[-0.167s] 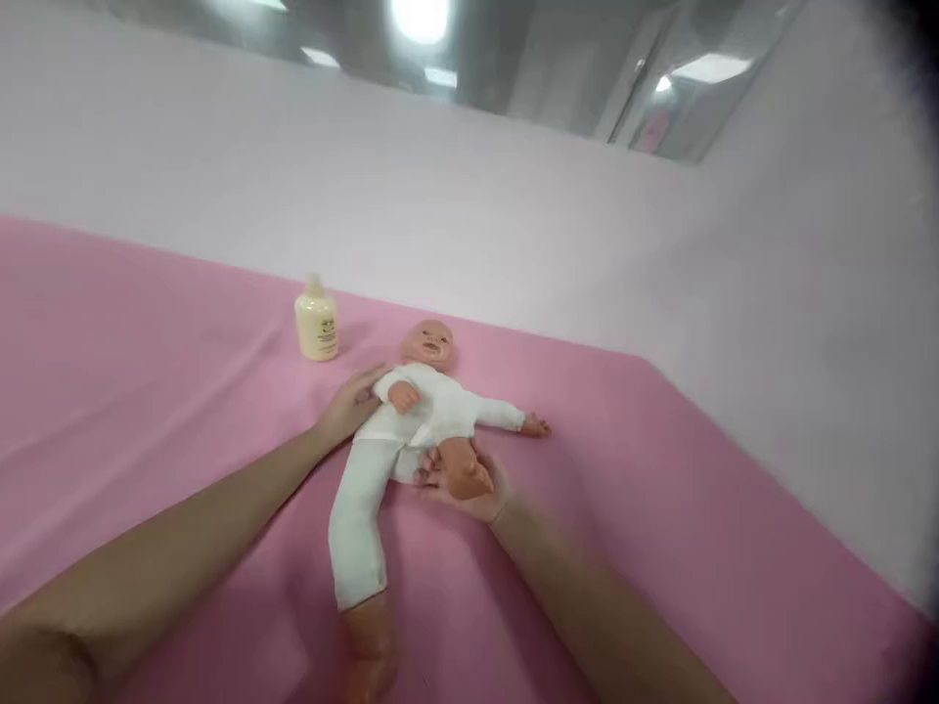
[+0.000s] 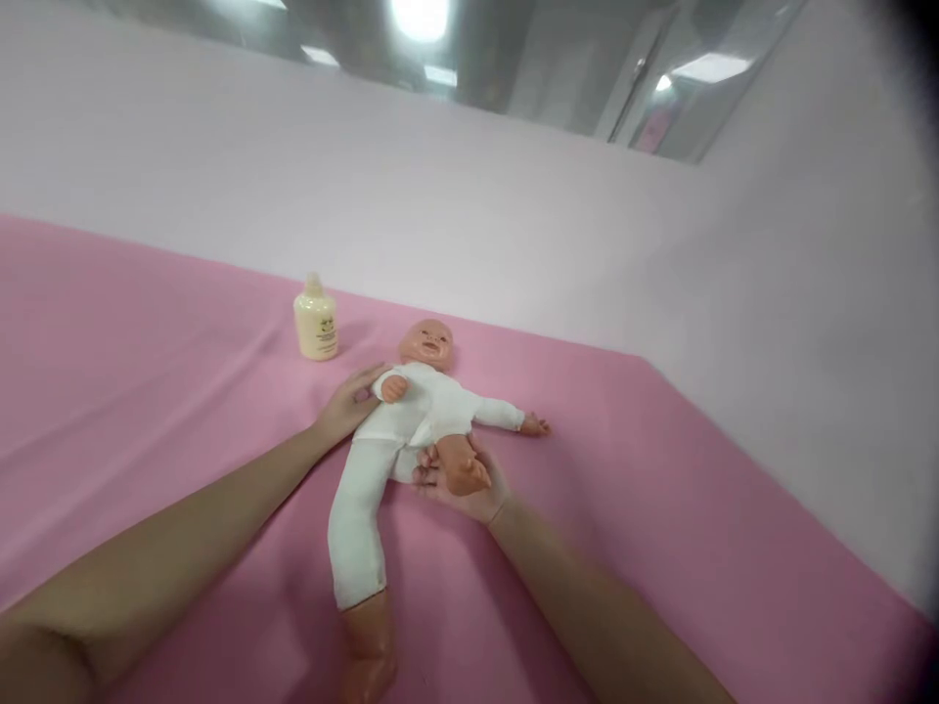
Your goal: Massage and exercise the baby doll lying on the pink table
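Note:
A baby doll point(image 2: 400, 422) in white clothing lies on its back, its head toward the far edge of the pink surface. My left hand point(image 2: 347, 406) is at the doll's arm on the left, the fingers closed around the upper sleeve and partly hidden by it. That arm is bent, with its small fist over the chest. My right hand point(image 2: 480, 499) cups the doll's bent leg from beneath, fingers curled behind the lower leg and foot point(image 2: 464, 467). The other leg point(image 2: 357, 528) stretches toward me, and the other arm point(image 2: 500, 415) lies out to the right.
A pale yellow bottle point(image 2: 317, 326) with dark print stands left of the doll's head. The pink cloth point(image 2: 183, 391) has creases at left. Behind it rises a white wall point(image 2: 440, 205) with a window point(image 2: 469, 59) above.
The doll's small fist on the left has shifted slightly left and up. Its bent leg has moved very slightly up and left with my right hand. My left hand stays nearly still.

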Motion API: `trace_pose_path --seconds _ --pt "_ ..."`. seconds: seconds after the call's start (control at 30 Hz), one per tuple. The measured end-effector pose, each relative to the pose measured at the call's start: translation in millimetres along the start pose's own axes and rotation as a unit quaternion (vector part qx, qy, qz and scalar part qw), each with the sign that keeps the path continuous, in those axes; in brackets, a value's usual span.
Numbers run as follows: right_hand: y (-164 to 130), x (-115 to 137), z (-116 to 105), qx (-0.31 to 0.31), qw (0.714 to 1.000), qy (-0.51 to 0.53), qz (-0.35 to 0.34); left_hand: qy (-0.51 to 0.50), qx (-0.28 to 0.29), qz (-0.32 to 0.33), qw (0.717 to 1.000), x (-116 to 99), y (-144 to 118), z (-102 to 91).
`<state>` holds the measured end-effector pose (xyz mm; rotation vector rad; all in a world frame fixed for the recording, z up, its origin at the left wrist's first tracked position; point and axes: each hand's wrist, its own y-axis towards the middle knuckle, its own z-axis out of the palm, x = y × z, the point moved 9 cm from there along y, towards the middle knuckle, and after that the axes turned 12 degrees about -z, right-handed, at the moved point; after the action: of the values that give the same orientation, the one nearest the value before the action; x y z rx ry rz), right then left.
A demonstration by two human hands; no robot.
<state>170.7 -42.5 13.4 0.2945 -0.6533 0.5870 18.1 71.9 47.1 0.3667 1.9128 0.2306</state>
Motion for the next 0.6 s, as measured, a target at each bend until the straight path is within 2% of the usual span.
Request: trace_pose_path --seconds 0.23,0.4,0.5,0.6 --pt "-1 0 3 0.002 1.000 -0.012 -0.001 -0.013 0.002 -0.011 1.000 0 -1 -0.4" --pt "0 0 5 0.014 0.999 -0.035 0.000 -0.044 -0.007 -0.046 0.998 -1 -2 -2.1" --pt "-1 -2 11 0.058 0.998 -0.033 0.001 -0.087 -0.028 -0.088 0.992 3 -3 -4.6" --pt "-5 -10 25 0.162 0.987 -0.015 0.012 -0.142 -0.062 -0.161 0.975 18 -2 -8.1"
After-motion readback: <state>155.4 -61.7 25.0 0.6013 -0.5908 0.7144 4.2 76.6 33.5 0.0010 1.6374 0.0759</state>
